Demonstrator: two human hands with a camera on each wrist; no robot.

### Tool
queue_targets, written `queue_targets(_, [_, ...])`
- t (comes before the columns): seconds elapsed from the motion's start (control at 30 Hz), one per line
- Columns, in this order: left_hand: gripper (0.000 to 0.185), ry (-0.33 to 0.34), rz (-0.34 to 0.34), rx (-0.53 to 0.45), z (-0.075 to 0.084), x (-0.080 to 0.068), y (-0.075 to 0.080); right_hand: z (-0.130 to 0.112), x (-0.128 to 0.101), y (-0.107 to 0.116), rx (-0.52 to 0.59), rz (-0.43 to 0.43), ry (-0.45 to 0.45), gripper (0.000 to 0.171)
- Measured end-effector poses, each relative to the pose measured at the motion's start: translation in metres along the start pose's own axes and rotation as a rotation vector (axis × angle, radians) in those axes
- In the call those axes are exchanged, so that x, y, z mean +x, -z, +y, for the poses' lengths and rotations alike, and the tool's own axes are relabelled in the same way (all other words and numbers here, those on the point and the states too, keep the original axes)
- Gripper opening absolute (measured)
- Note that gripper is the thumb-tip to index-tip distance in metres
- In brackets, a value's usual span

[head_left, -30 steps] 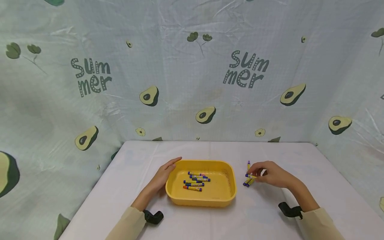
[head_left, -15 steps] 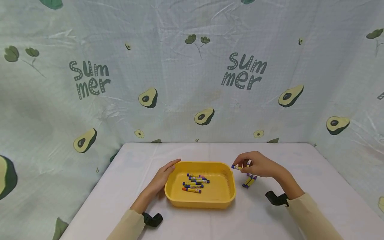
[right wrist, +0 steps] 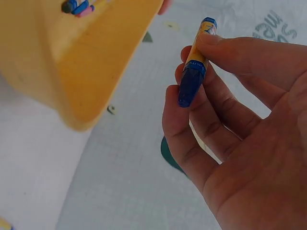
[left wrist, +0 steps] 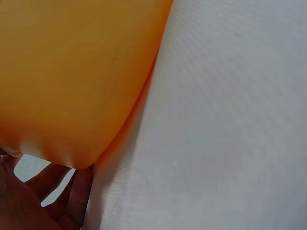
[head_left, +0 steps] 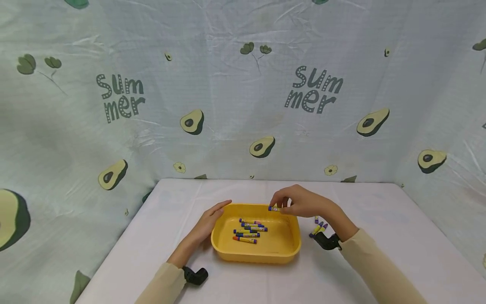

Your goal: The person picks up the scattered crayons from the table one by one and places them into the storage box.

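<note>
My right hand pinches a blue crayon in a yellow wrapper between thumb and fingers, over the far right rim of a yellow tray. In the right wrist view the crayon's bare blue tip points down. My left hand rests against the tray's left side, its fingers reaching along the wall toward the far corner. In the left wrist view its fingers touch the tray's outer wall. Inside the tray, several crayons lie in its left half, among them an orange crayon nearest the front.
Right of the tray, a few more crayons lie on the white-covered table, partly behind my right wrist's black camera mount. A printed cloth with avocados hangs behind the table.
My right hand has lifted a crayon from the small group at right and carried it left to over the tray's rim. My left hand stays at the tray's side.
</note>
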State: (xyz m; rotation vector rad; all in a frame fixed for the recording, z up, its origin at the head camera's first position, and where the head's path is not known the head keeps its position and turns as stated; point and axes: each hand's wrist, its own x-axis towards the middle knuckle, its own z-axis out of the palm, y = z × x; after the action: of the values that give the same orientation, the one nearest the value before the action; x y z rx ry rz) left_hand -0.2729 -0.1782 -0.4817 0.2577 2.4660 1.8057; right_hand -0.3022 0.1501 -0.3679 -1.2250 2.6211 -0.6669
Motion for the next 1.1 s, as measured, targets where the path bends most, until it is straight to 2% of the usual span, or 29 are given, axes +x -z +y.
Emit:
queue_targets(0.23, [0.045,-0.008,0.001,0.008,-0.001,0.000,-0.002,-0.010,0.027,-0.013,-0.029,-0.079,0.011,0.025])
queue_targets(0.63, [0.045,-0.008,0.000,0.017,-0.001,0.000,-0.002,-0.016,0.058,-0.034,-0.018,-0.134,0.028,0.023])
queue_targets(0.9, [0.045,-0.014,0.014,0.024,-0.001,0.000,-0.002,-0.023,0.074,-0.056,-0.033,-0.199,-0.079,0.023])
queue_targets(1.1, [0.045,-0.008,0.002,0.023,-0.001,0.000,-0.002,-0.019,0.082,-0.069,-0.054,-0.236,-0.115,0.023])
